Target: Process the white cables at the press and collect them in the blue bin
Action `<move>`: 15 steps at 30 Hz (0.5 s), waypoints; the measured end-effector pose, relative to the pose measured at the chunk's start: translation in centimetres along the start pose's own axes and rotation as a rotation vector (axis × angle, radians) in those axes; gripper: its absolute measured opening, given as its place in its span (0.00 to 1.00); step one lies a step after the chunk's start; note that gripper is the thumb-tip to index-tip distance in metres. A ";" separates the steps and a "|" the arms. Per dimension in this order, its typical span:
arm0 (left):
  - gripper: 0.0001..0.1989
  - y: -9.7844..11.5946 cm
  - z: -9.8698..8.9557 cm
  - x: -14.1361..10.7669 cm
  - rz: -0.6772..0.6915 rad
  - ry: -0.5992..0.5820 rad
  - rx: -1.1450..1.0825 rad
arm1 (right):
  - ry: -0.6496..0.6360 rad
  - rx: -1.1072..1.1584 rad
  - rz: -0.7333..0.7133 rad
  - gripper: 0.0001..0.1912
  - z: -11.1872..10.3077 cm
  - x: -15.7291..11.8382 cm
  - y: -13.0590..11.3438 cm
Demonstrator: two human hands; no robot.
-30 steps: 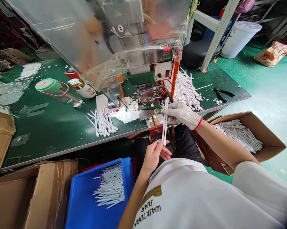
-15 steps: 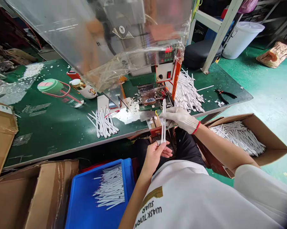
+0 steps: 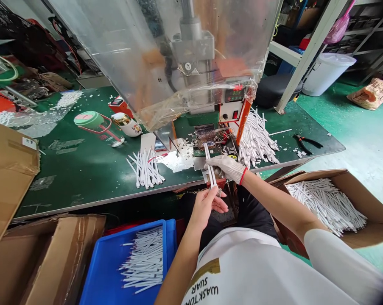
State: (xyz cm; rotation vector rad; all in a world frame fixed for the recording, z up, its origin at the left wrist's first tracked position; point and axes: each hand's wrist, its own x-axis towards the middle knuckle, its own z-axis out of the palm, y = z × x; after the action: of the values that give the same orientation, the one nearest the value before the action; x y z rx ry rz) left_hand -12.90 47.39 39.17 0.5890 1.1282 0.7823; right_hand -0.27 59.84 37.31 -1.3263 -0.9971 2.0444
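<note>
Bare left hand (image 3: pixel 205 206) and white-gloved right hand (image 3: pixel 227 166) clamp long white plastic sticks (image 3: pixel 211 171) over the front edge of the green worktop (image 3: pixel 83 178);
the sticks are tilted and kept together, apparently steadied at two points; a blue plastic tray (image 3: pixel 169 237) sits below the worktop; a brown cardboard box (image 3: pixel 363 186) of sticks sits right of it.

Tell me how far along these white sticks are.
Done, probably: the bundle in the blue tray. In hand: white sticks held by the bare left hand and gloved right hand. Left, probably: the load in the cardboard box, plus the right table pile and left table pile.
</note>
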 end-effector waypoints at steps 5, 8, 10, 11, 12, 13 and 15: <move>0.28 -0.3 0.3 0.2 0.024 0.020 0.003 | 0.049 0.005 0.037 0.15 -0.2 0.5 0.3; 0.28 -0.3 0.3 0.2 0.029 0.022 -0.006 | 0.062 0.013 0.033 0.15 0.0 0.7 0.1; 0.27 -0.3 0.4 0.2 0.029 0.023 -0.012 | 0.059 0.029 0.031 0.15 0.1 0.8 0.0; 0.27 -0.3 0.4 0.2 0.030 0.022 -0.015 | 0.058 0.036 0.035 0.15 0.1 0.8 -0.1; 0.27 -0.3 0.4 0.2 0.031 0.022 -0.018 | 0.058 0.043 0.041 0.15 0.1 0.8 -0.1; 0.27 -0.3 0.4 0.2 0.031 0.023 -0.020 | 0.060 0.049 0.046 0.15 0.1 0.8 -0.1; 0.26 -0.3 0.4 0.2 0.032 0.025 -0.020 | 0.065 0.055 0.046 0.15 0.1 0.9 -0.1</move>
State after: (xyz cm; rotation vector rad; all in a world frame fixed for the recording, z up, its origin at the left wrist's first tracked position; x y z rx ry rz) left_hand -12.44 47.33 38.98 0.5834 1.1351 0.8292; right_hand -0.71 60.49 36.91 -1.3893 -0.8833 2.0342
